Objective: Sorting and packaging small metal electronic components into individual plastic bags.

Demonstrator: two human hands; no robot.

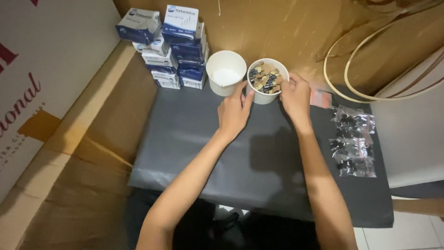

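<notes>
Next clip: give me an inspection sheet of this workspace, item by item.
Surface: dark grey mat on brown cardboard.
Job's things: white cup of clips, filled with small black and tan pieces; empty white cup beside it on its left, whether touching cannot be told.
Clutter: stack of small blue-and-white boxes behind the mat; clear bags of black clips at right; small pinkish packet.
Hands: left hand and right hand on either side of the filled cup, fingers at its rim.
Cables: thin pale hoops at upper right.
Surroundings: large white carton at left; pale tiled floor below.
</notes>
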